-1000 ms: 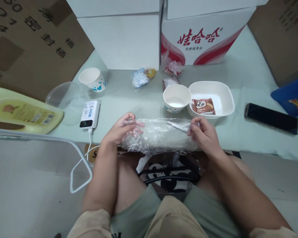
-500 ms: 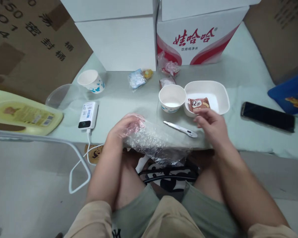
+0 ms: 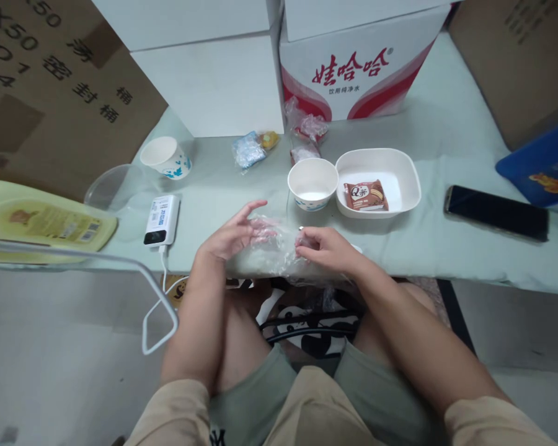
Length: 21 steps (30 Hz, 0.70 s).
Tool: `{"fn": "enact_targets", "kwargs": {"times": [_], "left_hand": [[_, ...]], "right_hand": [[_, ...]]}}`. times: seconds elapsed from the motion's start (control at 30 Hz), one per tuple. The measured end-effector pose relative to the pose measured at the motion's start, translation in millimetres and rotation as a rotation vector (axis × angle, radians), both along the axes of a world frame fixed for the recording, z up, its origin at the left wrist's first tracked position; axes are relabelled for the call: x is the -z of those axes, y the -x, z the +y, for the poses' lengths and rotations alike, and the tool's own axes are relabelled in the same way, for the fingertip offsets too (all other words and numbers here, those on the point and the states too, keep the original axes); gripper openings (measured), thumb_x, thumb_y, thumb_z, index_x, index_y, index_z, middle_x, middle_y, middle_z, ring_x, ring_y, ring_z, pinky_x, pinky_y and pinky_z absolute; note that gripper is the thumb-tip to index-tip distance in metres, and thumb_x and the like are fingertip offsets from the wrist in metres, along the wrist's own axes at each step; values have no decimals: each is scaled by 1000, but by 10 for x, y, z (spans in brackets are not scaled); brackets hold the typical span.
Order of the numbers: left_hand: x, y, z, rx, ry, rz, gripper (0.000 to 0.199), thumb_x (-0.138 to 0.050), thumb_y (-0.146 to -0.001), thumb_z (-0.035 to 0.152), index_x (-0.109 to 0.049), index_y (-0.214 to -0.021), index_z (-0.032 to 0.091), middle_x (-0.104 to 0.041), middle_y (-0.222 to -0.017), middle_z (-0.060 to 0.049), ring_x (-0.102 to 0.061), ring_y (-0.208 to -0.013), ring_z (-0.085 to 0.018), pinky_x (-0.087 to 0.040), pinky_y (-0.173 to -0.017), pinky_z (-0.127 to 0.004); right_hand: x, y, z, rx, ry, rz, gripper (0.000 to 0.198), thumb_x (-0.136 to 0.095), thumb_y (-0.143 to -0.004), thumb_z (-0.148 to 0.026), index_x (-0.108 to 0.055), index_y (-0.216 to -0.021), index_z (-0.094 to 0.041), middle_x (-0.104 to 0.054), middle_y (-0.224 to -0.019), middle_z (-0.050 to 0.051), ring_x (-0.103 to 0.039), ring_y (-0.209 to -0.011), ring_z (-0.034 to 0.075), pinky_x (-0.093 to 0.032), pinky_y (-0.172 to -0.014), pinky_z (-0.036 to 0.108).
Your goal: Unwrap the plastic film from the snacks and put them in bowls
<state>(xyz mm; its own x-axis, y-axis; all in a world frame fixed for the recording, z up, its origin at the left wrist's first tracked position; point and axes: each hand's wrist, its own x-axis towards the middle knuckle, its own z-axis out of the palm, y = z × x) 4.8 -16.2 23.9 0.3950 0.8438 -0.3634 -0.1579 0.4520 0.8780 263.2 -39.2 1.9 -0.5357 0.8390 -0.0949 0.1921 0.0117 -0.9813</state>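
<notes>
A crinkled clear plastic bag (image 3: 283, 248) stretches between my hands at the table's front edge. My left hand (image 3: 235, 235) has its index finger raised, while its other fingers hold the film and show through it. At the bag's other side, my right hand (image 3: 323, 248) is closed, pinching the plastic between thumb and fingers. A white utility knife (image 3: 356, 249) is mostly hidden by the right hand. Just beyond stand a white paper cup (image 3: 312, 183) and a white bowl (image 3: 411, 186), with a brown wrapped snack (image 3: 366, 195) inside the bowl.
Behind lie small wrapped snacks (image 3: 248, 150) and a red-and-clear packet (image 3: 311, 128), before white cartons (image 3: 209, 87). Leftward are another paper cup (image 3: 167, 158), a power bank (image 3: 162, 220) with cable, a clear lid (image 3: 118, 186) and a yellow bottle (image 3: 51, 220). A phone (image 3: 497, 214) lies right.
My right hand has moved left from the bowl and taken hold of the plastic bag, covering most of the knife. The left index finger has lifted away from the film.
</notes>
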Motion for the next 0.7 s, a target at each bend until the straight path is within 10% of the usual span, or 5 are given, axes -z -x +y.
{"fn": "enact_targets", "kwargs": {"times": [0.17,0.37,0.53,0.7], "left_hand": [[152,-169,-17,-118,122,29,77,-86,-61,62,-56,-119,22,-77,-103,-13,-77,-86,-25,-60,-66,-32],[165,-304,29,-379,-144,130,74,-93,-56,31,-53,-117,23,-75,-85,-2,-63,-59,-10,-46,-55,-20],[159,-275,78,-494,-281,51,83,-85,-64,50,-45,-134,32,-74,-104,-4,-69,-74,-17,-51,-63,-27],[194,-374,4,-316,-105,6,103,-83,-70,53,-23,-151,35,-73,-114,-9,-73,-85,-25,-53,-65,-31]], "right_hand": [[-32,37,-1,241,134,200,23,-71,-75,-41,-60,-83,-23,-71,-77,0,-65,-62,16,-57,-60,31],[46,26,-35,237,210,82,26,-74,-74,-37,-63,-93,-24,-73,-72,-1,-70,-61,18,-55,-59,30],[47,63,-46,202,305,103,24,-72,-74,-37,-63,-91,-23,-74,-71,-1,-71,-59,18,-52,-55,28],[52,158,-20,318,272,135,28,-73,-74,-42,-61,-90,-22,-74,-73,0,-72,-62,19,-51,-53,27]]}}
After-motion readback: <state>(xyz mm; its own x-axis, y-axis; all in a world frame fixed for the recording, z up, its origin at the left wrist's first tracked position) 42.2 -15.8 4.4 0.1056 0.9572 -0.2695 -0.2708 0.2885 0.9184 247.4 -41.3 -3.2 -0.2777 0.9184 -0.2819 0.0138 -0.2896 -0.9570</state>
